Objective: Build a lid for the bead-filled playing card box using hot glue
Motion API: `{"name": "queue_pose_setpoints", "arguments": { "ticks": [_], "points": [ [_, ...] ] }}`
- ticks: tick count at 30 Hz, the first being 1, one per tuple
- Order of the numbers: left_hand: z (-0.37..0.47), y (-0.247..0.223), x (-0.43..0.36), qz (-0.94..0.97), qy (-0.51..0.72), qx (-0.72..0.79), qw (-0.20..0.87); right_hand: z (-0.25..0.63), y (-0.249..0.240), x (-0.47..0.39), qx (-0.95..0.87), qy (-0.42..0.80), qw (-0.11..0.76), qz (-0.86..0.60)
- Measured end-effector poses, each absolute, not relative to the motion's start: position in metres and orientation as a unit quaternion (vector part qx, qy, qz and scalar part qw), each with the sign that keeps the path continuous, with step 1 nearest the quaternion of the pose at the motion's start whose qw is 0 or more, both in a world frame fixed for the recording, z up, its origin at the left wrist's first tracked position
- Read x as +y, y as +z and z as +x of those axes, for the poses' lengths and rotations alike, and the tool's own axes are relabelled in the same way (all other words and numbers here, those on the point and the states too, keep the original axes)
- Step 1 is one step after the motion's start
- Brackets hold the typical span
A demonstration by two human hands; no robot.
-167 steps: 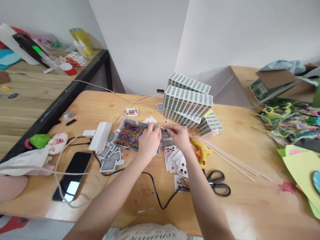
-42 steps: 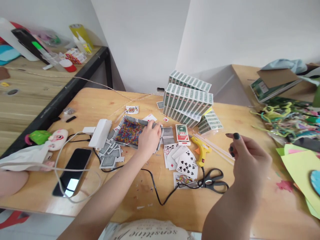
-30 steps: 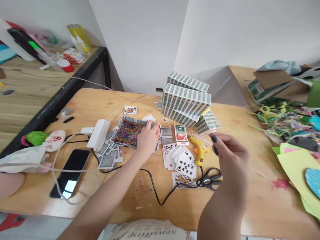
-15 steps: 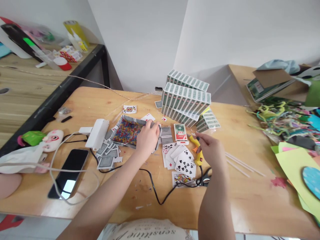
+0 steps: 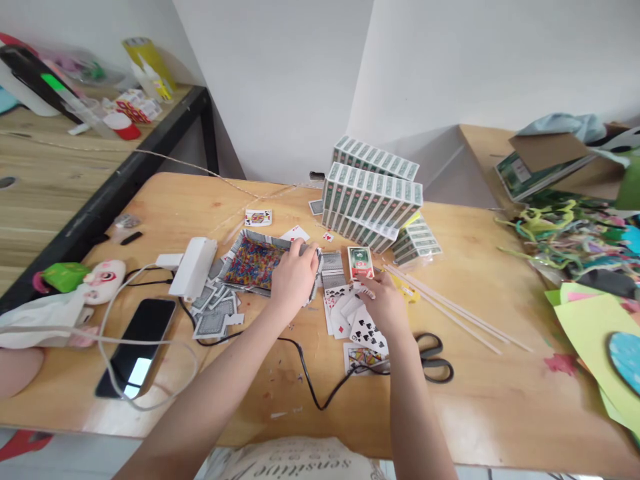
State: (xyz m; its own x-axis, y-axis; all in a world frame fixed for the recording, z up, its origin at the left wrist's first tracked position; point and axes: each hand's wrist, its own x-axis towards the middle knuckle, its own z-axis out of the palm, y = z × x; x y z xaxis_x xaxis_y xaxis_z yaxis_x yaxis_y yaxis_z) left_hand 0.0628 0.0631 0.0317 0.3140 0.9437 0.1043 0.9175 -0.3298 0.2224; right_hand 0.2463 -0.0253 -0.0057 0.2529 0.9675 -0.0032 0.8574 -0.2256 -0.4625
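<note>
My left hand (image 5: 294,273) grips the right end of a shallow tray (image 5: 237,288), its grey walls seemingly made of playing cards. Inside, the tray is covered in a speckled multicolour layer. My right hand (image 5: 384,301) reaches over loose playing cards (image 5: 369,331), fingers apart at their upper edge, just below a red and green card box (image 5: 360,262). Partly hidden under that hand lies a yellow glue gun (image 5: 409,291). Black-handled scissors (image 5: 436,360) rest by my right wrist, their blades mostly covered.
Green and white card boxes (image 5: 373,193) are stacked at the back. White sticks (image 5: 457,307) lie to the right, near coloured paper (image 5: 595,327). On the left are a phone (image 5: 137,347), a white power strip (image 5: 194,267), cables and face-down cards (image 5: 216,319).
My right hand has let go of the glue gun and moved left and down over the cards. The scissors' handles now show. My left hand stays on the tray.
</note>
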Motion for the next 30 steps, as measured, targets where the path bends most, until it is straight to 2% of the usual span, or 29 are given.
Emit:
{"name": "queue_pose_setpoints", "arguments": {
  "ticks": [11, 25, 30],
  "points": [
    [0.063, 0.033, 0.063, 0.806, 0.102, 0.579, 0.07, 0.232, -0.019, -0.02, -0.638, 0.121, 0.208, -0.731],
    [0.063, 0.032, 0.063, 0.806, 0.105, 0.578, 0.07, 0.206, -0.041, -0.036, -0.504, 0.062, 0.284, -0.814],
    [0.062, 0.031, 0.063, 0.807, 0.107, 0.578, 0.065, 0.204, -0.046, -0.032, -0.47, 0.057, 0.339, -0.813]
  ]
}}
